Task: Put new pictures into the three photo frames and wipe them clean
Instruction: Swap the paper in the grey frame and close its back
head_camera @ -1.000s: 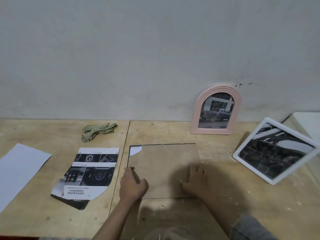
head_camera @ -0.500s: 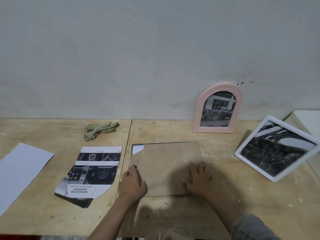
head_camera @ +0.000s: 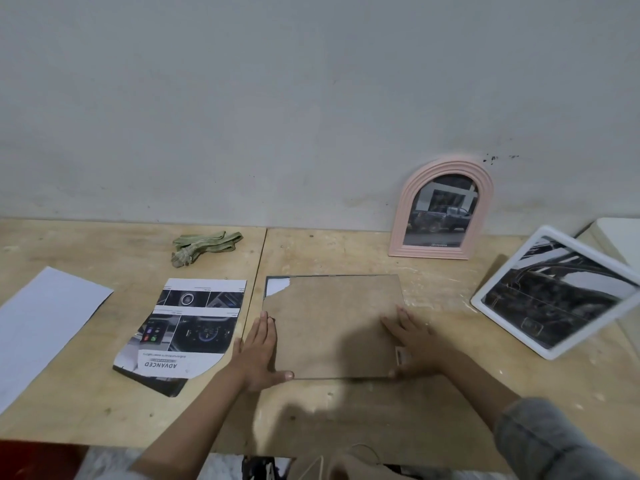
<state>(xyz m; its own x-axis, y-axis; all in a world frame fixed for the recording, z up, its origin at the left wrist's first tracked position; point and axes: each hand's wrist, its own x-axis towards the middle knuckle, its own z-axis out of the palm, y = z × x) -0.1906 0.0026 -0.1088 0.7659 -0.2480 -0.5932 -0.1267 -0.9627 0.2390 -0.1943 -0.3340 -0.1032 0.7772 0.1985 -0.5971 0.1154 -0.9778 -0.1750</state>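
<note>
A thin rectangular frame panel [head_camera: 332, 327], brown like the table, lies flat in front of me with a torn white scrap at its far left corner. My left hand [head_camera: 258, 351] lies with straight fingers along its left edge, thumb at the near edge. My right hand [head_camera: 412, 344] rests with spread fingers on its right edge, thumb by the near right corner. A pink arched frame [head_camera: 446, 164] with a car picture leans on the wall. A white rectangular frame [head_camera: 510, 329] with a dark picture stands tilted at the right.
A cut car brochure [head_camera: 187, 327] lies left of the panel, and a white sheet [head_camera: 41, 323] lies further left. A crumpled green cloth [head_camera: 202, 245] sits near the wall. A white block [head_camera: 620, 237] fills the far right corner. The table's near edge runs just below my forearms.
My left hand went from curled at the panel's left edge to flat with straight fingers. My right hand shifted from the panel's surface out to its right edge.
</note>
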